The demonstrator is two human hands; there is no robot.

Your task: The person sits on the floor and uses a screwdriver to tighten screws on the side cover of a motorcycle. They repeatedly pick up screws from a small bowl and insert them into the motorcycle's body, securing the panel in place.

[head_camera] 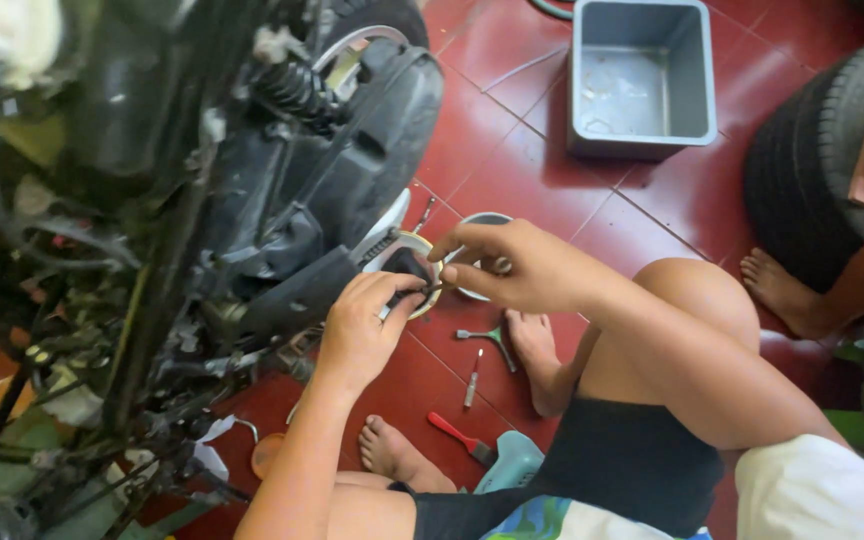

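Note:
A stripped motor scooter [202, 200] fills the left of the head view, its black rear body and spring shock exposed. My left hand [367, 325] grips a small black part [410, 266] at the scooter's lower edge. My right hand [517, 265] is beside it, thumb and forefinger pinched close to that part; what they pinch is too small to make out. Under both hands sits a round metal bowl [482, 220] on the red tile floor.
A grey plastic tub [642, 75] stands on the floor at the back. A black tyre [812, 170] is at the right, with another person's bare foot [782, 290] beside it. A T-shaped tool [487, 340], screwdriver [473, 378] and red-handled tool [457, 436] lie near my feet.

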